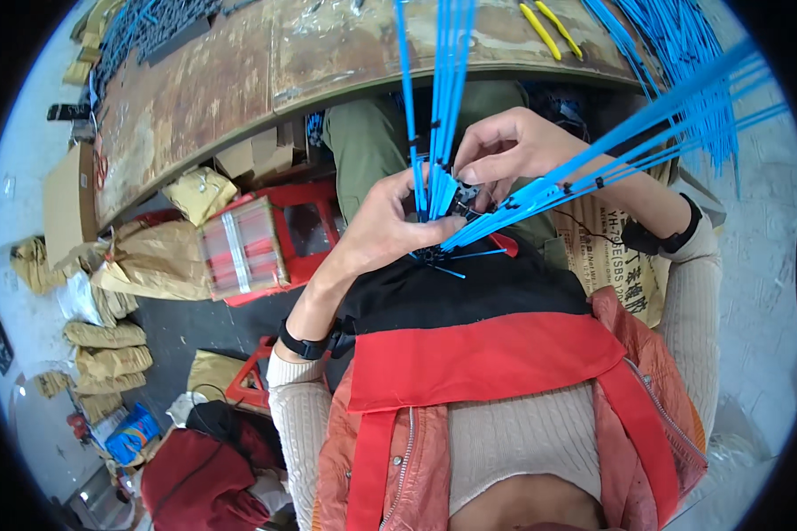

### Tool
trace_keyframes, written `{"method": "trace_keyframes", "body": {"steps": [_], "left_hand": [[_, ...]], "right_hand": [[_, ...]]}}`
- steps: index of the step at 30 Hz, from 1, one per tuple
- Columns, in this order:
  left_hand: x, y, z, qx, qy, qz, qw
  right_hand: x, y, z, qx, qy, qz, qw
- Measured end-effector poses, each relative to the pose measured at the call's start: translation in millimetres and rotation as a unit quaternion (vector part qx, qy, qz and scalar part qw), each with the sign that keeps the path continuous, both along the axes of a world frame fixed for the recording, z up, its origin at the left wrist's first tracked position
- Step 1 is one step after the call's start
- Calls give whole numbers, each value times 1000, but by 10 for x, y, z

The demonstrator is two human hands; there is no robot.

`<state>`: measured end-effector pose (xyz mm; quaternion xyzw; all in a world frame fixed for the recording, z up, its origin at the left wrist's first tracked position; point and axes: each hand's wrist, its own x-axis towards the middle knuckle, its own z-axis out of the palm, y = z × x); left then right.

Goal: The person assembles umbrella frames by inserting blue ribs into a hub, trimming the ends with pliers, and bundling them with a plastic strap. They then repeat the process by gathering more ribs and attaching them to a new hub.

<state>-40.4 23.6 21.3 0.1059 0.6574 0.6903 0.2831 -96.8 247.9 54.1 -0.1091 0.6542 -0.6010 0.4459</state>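
Note:
Long thin blue strands (447, 97) with small black fittings rise from my lap toward the table. A second fan of blue strands (540, 190) runs up to the right, also carrying black pieces. My left hand (398, 221) is closed around the lower, gathered end of the strands, thumb lying across the front. My right hand (514, 150) bends in from the right, thumb and fingers pinched beside a small dark grey part (466, 192) among the strands. Whatever lies between its fingertips is too small to make out. The strand ends rest over my black and red apron (478, 354).
A worn wooden table (221, 80) stands ahead, with yellow-handled pliers (540, 31) and a big blue strand bundle (682, 62) at the right. Dark parts (150, 35) lie far left. Red stools (305, 226), cardboard and brown paper bags (150, 257) crowd the left floor.

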Motion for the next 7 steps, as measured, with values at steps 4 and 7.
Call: {"method": "trace_keyframes", "body": {"steps": [4,7], "left_hand": [[15,-16,24,2,-2,17,1000],[6,-35,-29,6,-10,-3,1000]], "right_hand": [[-46,-31,-16,77,43,30,996],[-75,-4,-50,36,50,37,997]]}}
